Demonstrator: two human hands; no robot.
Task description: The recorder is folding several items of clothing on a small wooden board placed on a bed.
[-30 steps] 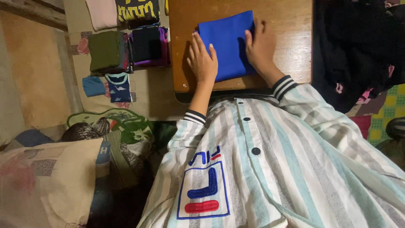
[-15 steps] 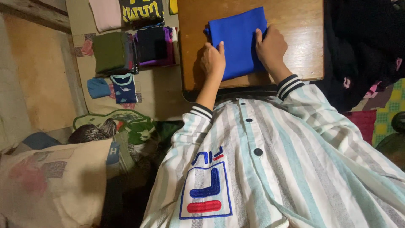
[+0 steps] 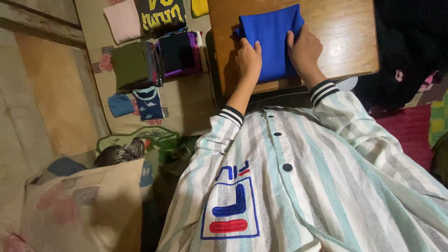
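Note:
A folded bright blue cloth (image 3: 272,39) lies on a small wooden table (image 3: 345,42) at the top of the head view. My left hand (image 3: 248,60) curls over the cloth's left near edge, fingers closed on the fabric. Along its right near edge my right hand (image 3: 304,50) does the same, thumb on top. Both arms reach out from striped white, grey and pale blue sleeves.
Folded clothes lie on the floor mat left of the table: a green stack (image 3: 131,64), a dark and purple stack (image 3: 179,52), a pink piece (image 3: 122,19), a small blue patterned top (image 3: 148,102). A patchwork cushion (image 3: 84,205) sits at lower left. Dark fabric (image 3: 410,51) is heaped right.
Both hands went from lying flat on the blue cloth to gripping its near side edges. The view has shifted, so table and cloth sit further right and higher.

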